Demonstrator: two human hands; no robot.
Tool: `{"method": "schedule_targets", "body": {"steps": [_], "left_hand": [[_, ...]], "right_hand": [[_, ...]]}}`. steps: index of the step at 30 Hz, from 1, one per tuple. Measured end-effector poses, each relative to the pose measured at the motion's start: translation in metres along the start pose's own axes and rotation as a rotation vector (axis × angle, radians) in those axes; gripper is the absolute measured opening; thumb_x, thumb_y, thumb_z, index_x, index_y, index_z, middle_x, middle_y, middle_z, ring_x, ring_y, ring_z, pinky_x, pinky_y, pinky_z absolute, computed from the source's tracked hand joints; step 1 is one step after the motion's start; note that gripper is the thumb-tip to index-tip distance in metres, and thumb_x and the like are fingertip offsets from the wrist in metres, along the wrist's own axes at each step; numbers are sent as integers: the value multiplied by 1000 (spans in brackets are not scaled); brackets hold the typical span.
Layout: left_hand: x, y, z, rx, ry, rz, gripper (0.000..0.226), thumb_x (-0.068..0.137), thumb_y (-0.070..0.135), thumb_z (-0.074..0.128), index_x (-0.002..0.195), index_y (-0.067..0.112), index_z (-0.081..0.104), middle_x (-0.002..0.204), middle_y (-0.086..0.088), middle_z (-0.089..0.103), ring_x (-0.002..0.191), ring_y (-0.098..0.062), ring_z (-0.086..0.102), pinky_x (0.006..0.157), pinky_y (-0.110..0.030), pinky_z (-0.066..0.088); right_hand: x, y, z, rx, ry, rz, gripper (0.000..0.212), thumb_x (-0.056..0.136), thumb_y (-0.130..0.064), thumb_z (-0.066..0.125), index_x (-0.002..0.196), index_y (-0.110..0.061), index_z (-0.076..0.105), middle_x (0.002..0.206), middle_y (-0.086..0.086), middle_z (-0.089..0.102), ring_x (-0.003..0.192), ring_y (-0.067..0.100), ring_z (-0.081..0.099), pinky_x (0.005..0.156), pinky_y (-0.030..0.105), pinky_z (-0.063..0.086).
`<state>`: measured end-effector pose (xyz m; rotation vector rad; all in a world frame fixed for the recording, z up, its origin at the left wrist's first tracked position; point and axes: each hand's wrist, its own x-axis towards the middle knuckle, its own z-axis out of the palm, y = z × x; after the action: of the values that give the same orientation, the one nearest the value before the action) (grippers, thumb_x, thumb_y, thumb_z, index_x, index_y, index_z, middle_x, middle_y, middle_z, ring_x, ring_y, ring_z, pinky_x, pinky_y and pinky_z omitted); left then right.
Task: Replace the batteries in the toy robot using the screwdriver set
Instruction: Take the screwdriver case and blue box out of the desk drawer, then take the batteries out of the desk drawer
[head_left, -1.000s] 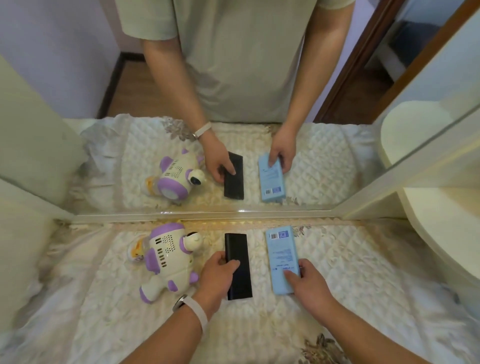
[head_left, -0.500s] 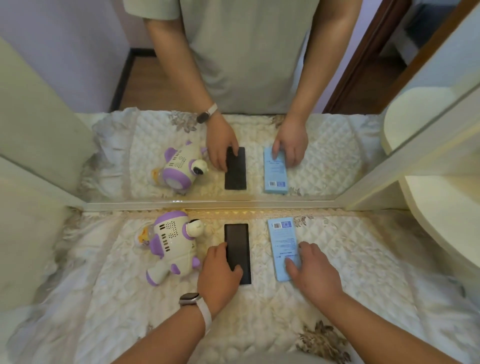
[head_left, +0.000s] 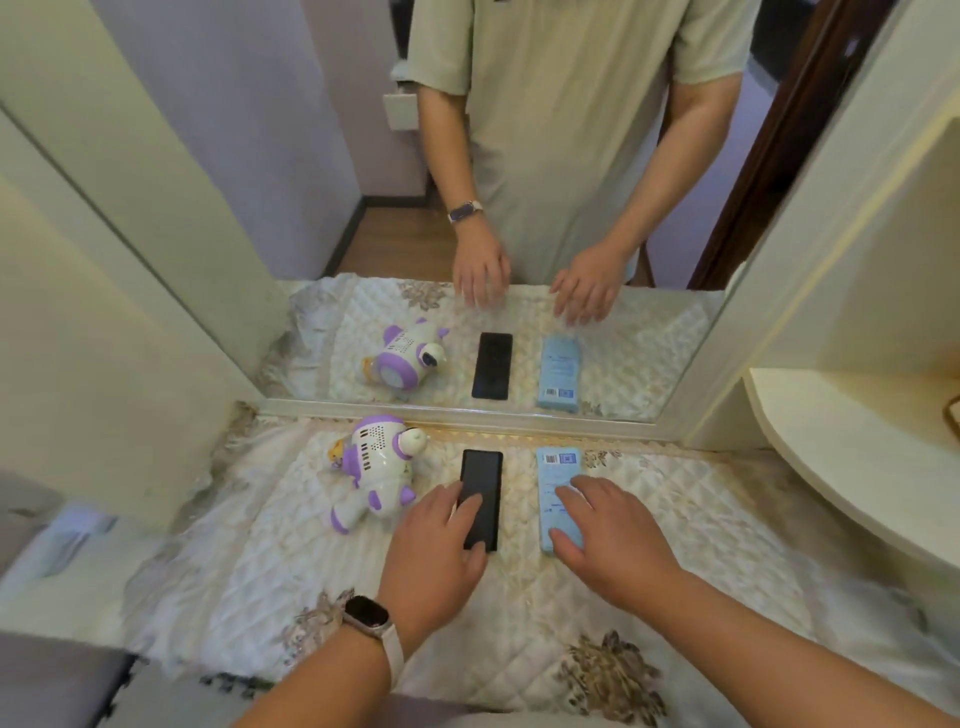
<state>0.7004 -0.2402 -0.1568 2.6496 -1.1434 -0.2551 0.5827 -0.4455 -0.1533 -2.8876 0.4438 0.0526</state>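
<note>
Both hands work above the quilted cloth (head_left: 519, 613) at 6 o'clock. Left hand (head_left: 436, 545): fingers loosely extended over the near end of the black case (head_left: 483, 478), presumed to be the screwdriver set; nothing gripped. Right hand (head_left: 613, 540): fingers spread over the blue box (head_left: 558, 467) at 1 o'clock, presumed to be the batteries; nothing gripped. The mirror (head_left: 291, 156) at 12 o'clock shows both hands clear of these items. Case and box lie parallel, probably laid out for easy reach. The toy robot (head_left: 376, 467) lies at 11 o'clock, untouched.

A quilted cream cloth (head_left: 675, 545) with brown floral edging covers the tabletop. A mirror (head_left: 519, 156) stands upright along its far edge. A rounded cream shelf (head_left: 857, 457) sits to the right, carrying a brown object (head_left: 953, 415), possibly a handle, cut off by the frame.
</note>
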Motion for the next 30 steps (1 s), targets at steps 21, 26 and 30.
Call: {"method": "schedule_targets", "body": {"steps": [21, 26, 30], "left_hand": [[-269, -14, -71, 219, 323, -522, 43, 92, 42, 54, 130, 22, 61, 142, -6, 55, 130, -29, 51, 107, -50, 39], [-340, -35, -74, 234, 335, -582, 49, 92, 48, 45, 132, 24, 61, 140, -4, 58, 130, -27, 52, 112, -49, 36], [-426, -67, -83, 296, 368, -625, 50, 90, 49, 44, 128, 23, 65, 134, -5, 63, 125, -29, 57, 109, -44, 30]], "right_hand": [[-73, -160, -34, 20, 66, -724, 51, 86, -52, 44, 125, -23, 59, 123, 2, 61, 115, 25, 56, 93, 40, 46], [-113, -227, -34, 4, 90, -826, 48, 87, -51, 45, 125, -24, 58, 125, 0, 60, 115, 23, 55, 93, 39, 45], [-154, -315, -22, -8, 90, -914, 50, 89, -52, 44, 128, -23, 55, 129, 1, 58, 120, 25, 52, 97, 41, 44]]}}
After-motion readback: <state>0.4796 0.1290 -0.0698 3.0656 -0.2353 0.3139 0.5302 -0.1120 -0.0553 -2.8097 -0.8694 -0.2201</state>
